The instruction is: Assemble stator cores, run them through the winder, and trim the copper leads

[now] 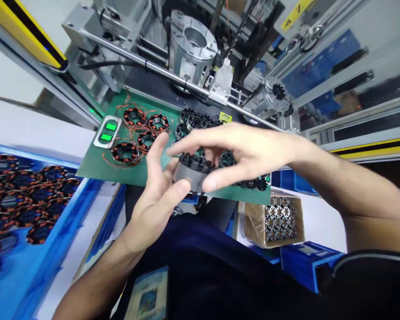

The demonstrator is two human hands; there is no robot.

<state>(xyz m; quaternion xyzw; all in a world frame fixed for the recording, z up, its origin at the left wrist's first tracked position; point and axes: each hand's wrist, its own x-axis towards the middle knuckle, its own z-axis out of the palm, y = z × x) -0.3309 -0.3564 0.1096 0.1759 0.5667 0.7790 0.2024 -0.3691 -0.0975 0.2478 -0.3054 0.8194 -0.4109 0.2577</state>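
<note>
Between my two hands is a stator core (194,172), a grey cylinder with a black toothed plastic rim on top, held upright above the front edge of the green work table (173,171). My left hand (160,182) grips it from the left, thumb across its front. From the right, my right hand (243,146) arches over it, its thumb at the right side and its index finger reaching over the top towards my left fingers. Several black-rimmed stator cores (196,121) without windings stand behind my right hand, which partly covers them.
Copper-wound stators (125,152) lie at the table's left beside a counter with green displays (107,132). A blue bin (53,249) of wound stators is at left. A cardboard box (253,222) holds bare metal cores. A machine with a metal rod (136,58) stands behind the table.
</note>
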